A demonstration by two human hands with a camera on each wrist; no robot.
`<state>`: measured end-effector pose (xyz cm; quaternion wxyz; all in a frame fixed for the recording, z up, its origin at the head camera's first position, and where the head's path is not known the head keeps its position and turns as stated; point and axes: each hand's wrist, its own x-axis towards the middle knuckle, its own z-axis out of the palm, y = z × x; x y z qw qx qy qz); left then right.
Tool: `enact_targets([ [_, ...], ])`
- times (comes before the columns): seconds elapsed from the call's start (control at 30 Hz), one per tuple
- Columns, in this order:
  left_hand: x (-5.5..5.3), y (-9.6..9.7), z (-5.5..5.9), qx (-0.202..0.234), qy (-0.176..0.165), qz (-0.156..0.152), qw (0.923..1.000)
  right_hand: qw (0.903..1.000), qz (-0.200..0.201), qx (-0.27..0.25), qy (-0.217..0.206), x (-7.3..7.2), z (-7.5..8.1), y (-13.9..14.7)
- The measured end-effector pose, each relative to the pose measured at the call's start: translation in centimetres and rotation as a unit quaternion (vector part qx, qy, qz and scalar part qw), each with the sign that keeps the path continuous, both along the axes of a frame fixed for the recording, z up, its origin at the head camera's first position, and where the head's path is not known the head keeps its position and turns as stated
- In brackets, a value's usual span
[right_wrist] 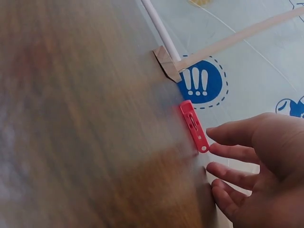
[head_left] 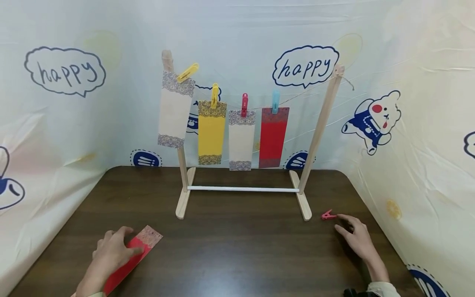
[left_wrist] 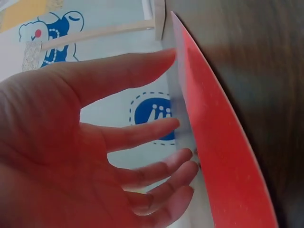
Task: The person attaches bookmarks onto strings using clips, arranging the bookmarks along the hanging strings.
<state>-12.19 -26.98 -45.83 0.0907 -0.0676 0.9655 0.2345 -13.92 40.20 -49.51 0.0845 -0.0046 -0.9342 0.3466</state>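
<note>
My left hand (head_left: 113,249) hovers over a red paper card (head_left: 124,272) with a patterned end, lying on the table at front left. In the left wrist view, thumb and fingers (left_wrist: 147,130) are spread with the red card (left_wrist: 213,128) beside their tips. Whether any fingertip touches it, I cannot tell. On the right, my right hand (head_left: 358,239) reaches toward a pinkish-red clothespin (head_left: 328,215) on the table. Its thumb and fingers are parted, close to the end of the clothespin (right_wrist: 194,126) in the right wrist view, not closed round it.
Behind stands a wooden rack with two posts (head_left: 320,128), flat feet (head_left: 300,198) and a white bar (head_left: 243,189). From its string hang a white card (head_left: 174,111), a yellow card (head_left: 211,132), another white card (head_left: 241,140) and a red card (head_left: 273,136), each with a clothespin.
</note>
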Motion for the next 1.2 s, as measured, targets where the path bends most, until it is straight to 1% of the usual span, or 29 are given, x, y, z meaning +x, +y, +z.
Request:
enact_targets([
  [0.13, 0.0, 0.1, -0.1, -0.020, -0.026, 0.015, 0.9994, 0.9996, -0.026, 0.007, -0.011, 0.0, 0.1, -0.1],
  [0.23, -0.1, 0.1, 0.0, -0.021, -0.039, 0.025, 0.9987, 0.9987, -0.044, 0.003, -0.024, 0.1, 0.2, -0.4],
  [0.3, -0.1, 0.0, 0.0, -0.018, -0.042, 0.024, 0.9987, 0.9985, -0.048, -0.001, -0.026, 0.1, 0.2, -0.5],
  [0.37, -0.2, 0.0, 0.0, -0.013, -0.045, 0.022, 0.9986, 0.9986, -0.045, -0.003, -0.027, 0.2, 0.2, -0.6],
  [0.43, -0.3, 0.0, -0.1, -0.008, -0.048, 0.017, 0.9987, 0.9990, -0.032, 0.001, -0.031, 0.2, 0.1, -0.6],
  [0.5, -0.3, 0.0, -0.1, -0.002, -0.047, 0.012, 0.9988, 0.9993, -0.019, 0.012, -0.031, 0.1, 0.1, -0.7],
  [0.57, -0.3, 0.0, -0.1, 0.008, -0.041, 0.011, 0.9991, 0.9992, -0.015, 0.019, -0.030, 0.1, -0.1, -0.7],
  [0.63, -0.3, 0.0, -0.2, 0.026, -0.029, 0.007, 0.9992, 0.9993, -0.017, 0.027, -0.019, -0.1, -0.2, -0.7],
  [0.73, -0.1, 0.1, -0.2, 0.057, -0.001, -0.001, 0.9984, 0.9990, -0.032, 0.029, -0.008, -0.1, -0.3, -0.8],
  [0.87, 0.0, 0.6, 0.0, 0.124, 0.015, -0.023, 0.9919, 0.9978, -0.057, 0.035, 0.000, -0.3, -0.5, -1.1],
  [0.97, 0.1, 1.0, 0.2, 0.182, 0.001, -0.031, 0.9828, 0.9965, -0.071, 0.042, 0.012, -0.5, -0.8, -1.4],
  [1.03, 0.2, 1.2, 0.4, 0.211, -0.007, -0.035, 0.9768, 0.9960, -0.074, 0.045, 0.022, -0.6, -0.9, -1.7],
  [1.13, 0.2, 1.4, 0.6, 0.248, -0.023, -0.029, 0.9680, 0.9950, -0.079, 0.048, 0.039, -0.7, -1.1, -1.8],
  [1.2, 0.2, 1.5, 0.7, 0.264, -0.032, -0.025, 0.9637, 0.9944, -0.082, 0.049, 0.047, -0.6, -1.1, -1.8],
])
